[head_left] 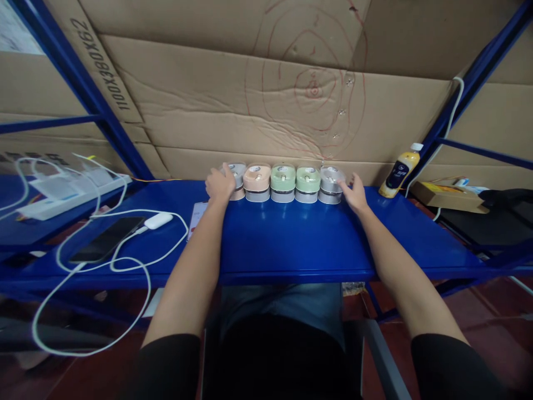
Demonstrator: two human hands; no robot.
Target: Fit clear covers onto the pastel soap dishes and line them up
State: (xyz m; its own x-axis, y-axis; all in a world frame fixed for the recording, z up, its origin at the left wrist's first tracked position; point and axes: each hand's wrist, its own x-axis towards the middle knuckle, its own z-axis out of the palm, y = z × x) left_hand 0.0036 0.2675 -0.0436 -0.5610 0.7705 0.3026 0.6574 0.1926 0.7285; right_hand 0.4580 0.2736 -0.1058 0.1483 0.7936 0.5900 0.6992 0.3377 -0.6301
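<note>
Several small rounded-square lidded containers stand in a tight row against the cardboard at the back of the blue shelf. The leftmost container [237, 176] has a grey top and a peach lower part. Beside it are a peach container [257, 179], two green ones, and a grey container [331, 180] at the right end. My left hand [220, 182] rests against the outer side of the leftmost one, its fingers partly curved and not closed round it. At the other end my right hand [353, 191] has its fingers apart, fingertips touching the grey container's side.
A juice bottle [400, 171] and an open carton [447, 195] are at the right. A phone [195, 219] lies by my left forearm. Farther left are a dark phone [109, 239], looped white cables, a white adapter [159, 220] and a power strip [75, 197]. Blue posts frame both sides.
</note>
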